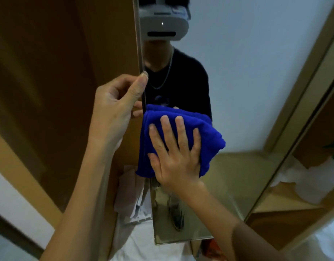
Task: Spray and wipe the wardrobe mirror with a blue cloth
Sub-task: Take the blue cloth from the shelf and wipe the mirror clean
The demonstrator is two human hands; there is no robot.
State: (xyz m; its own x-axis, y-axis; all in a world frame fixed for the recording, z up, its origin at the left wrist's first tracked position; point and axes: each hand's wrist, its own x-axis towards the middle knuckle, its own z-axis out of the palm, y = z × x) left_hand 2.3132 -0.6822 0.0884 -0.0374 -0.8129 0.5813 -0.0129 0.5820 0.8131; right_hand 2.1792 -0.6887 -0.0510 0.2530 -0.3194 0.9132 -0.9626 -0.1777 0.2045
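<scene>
The wardrobe mirror fills the middle and right, mounted on an open brown door. A folded blue cloth lies flat against the glass near its left edge. My right hand presses the cloth onto the mirror with fingers spread and straight. My left hand grips the mirror door's left edge, thumb on the front and fingers curled behind it. No spray bottle is in view. The mirror reflects a person in a dark shirt wearing a headset.
The brown wardrobe panel stands to the left of the door edge. Pale folded items lie low inside the wardrobe. At the right, a wooden frame borders shelves holding white fabric.
</scene>
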